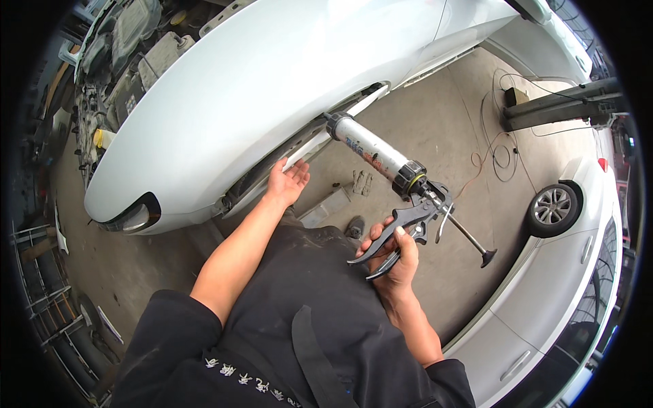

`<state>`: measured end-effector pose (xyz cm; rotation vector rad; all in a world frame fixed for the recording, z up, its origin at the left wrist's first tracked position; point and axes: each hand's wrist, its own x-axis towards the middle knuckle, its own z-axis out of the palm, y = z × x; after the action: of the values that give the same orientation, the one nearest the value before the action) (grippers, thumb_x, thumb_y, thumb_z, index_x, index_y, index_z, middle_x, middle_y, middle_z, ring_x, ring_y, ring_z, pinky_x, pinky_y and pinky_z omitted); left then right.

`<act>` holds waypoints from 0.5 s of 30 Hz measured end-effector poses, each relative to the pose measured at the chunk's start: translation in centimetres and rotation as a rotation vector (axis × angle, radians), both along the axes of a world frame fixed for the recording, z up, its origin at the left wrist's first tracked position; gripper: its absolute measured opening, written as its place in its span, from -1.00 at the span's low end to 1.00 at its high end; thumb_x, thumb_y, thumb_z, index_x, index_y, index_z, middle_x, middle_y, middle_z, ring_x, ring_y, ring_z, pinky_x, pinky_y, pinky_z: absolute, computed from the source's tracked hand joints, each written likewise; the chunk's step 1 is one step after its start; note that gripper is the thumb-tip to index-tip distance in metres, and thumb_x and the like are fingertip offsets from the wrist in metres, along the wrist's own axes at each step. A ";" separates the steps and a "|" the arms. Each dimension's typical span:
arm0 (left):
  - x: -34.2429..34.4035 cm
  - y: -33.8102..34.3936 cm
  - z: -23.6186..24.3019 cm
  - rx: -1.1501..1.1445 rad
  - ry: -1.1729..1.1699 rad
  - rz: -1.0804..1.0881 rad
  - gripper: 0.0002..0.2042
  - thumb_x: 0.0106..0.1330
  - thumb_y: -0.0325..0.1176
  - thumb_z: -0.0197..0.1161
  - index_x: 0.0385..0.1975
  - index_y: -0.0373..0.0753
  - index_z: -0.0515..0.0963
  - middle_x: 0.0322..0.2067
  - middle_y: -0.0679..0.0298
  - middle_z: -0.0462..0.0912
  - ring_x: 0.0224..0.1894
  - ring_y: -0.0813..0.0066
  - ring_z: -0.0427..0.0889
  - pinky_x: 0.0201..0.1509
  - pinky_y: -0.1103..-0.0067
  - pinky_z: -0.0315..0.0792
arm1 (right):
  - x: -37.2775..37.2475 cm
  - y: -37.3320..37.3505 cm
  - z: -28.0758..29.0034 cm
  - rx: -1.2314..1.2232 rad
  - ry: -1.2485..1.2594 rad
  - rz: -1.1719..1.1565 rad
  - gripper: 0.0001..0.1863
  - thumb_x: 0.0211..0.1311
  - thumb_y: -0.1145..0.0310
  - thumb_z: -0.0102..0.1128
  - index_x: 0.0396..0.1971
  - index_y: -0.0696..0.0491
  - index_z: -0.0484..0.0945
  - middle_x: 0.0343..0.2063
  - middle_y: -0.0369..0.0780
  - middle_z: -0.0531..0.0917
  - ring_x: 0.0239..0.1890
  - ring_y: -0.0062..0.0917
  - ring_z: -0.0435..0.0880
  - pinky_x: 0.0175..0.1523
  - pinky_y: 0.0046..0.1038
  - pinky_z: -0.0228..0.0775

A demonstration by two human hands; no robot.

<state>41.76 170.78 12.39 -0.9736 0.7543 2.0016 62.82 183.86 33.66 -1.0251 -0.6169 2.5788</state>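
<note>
Right hand (394, 262): fingers clamped on the black handle and trigger of a caulking gun (401, 194), held near centre, just above the dark apron (306, 306). Gun angled up and to the far left; silver sealant cartridge (371, 149) seated in the barrel, black nozzle tip touching or just short of the lower edge of the white car (258, 81), exact contact not discernible. Plunger rod (469, 238) protruding to the near right, ending in a dark T-end.

Left hand (289, 180): palm up, fingers apart and loosely curled, holding nothing; positioned just beside the car's lower edge, left of the nozzle, near the dark gap under the body panel.

White car raised, spanning the far left to far centre; headlight (132, 217) at left, engine bay open at the far left. Concrete floor (435, 122) below. Second white car (578, 258) at right, with wheel (552, 207) visible. Black lift arm (564, 102) at far right, thin cables (500, 153) looped on the floor near it.
</note>
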 end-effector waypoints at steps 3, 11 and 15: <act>0.0 0.0 0.1 0.002 -0.001 -0.001 -0.55 0.28 -0.16 0.10 -0.01 -0.42 0.34 -0.06 0.13 0.49 0.03 0.26 0.49 0.06 0.37 0.38 | 0.3 0.1 0.3 0.000 -0.047 0.032 -0.69 0.19 0.23 0.03 -0.13 0.06 0.31 -0.40 -0.16 0.52 -0.44 -0.38 0.62 -0.30 -0.24 0.55; 0.0 0.0 -0.3 -0.001 0.001 -0.004 -0.56 0.27 -0.16 0.11 -0.01 -0.41 0.34 -0.07 0.14 0.50 0.03 0.27 0.49 0.07 0.37 0.38 | -0.7 0.0 1.3 0.088 0.053 0.084 -0.44 -0.01 0.37 -0.01 0.10 0.10 0.27 -0.03 -0.04 0.46 0.03 -0.16 0.49 0.09 -0.03 0.40; 0.1 0.1 -0.2 0.004 0.006 -0.005 -0.56 0.27 -0.16 0.11 -0.02 -0.40 0.35 -0.07 0.15 0.51 0.03 0.28 0.49 0.07 0.37 0.38 | -0.9 -0.1 1.6 0.089 0.130 0.095 -0.31 -0.09 0.44 -0.02 0.20 0.11 0.21 0.16 0.02 0.32 0.24 -0.03 0.29 0.23 0.07 0.26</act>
<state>41.86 170.87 12.18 -0.9625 0.7547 2.0015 61.92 183.74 35.29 -0.8115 -0.7551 2.6475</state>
